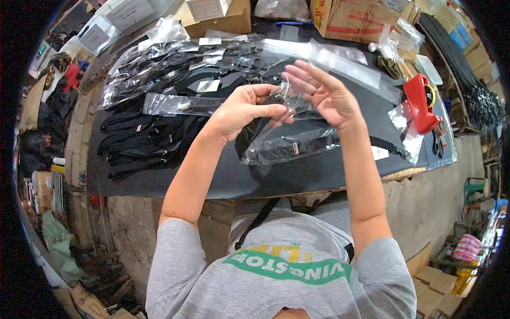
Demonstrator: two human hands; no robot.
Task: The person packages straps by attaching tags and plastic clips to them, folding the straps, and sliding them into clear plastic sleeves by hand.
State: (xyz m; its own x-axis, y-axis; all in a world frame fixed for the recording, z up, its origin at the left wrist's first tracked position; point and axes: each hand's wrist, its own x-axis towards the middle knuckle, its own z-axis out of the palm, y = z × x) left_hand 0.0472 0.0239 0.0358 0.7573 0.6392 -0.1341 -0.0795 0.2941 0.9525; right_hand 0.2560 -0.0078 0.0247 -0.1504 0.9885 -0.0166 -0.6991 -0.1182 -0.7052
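Observation:
My left hand (245,110) is closed, thumb against fingers, around the end of a black strap (245,142) with what looks like a metal clip at its tip. A clear plastic bag (276,151) hangs about the strap and trails to the right over the table. Just right of it, my right hand (334,98) is raised with its fingers stretched out and slightly apart, beside the bag's upper end. Whether its fingers touch the film, I cannot tell. Several black straps (141,138) lie loose to the left of my hands.
Bagged black straps with white labels (208,86) cover the back left of the dark table (207,181). Flat clear bags (345,64) lie behind my right hand. At right are a red tape dispenser (419,103) and scissors (437,143). Cardboard boxes (348,21) line the back.

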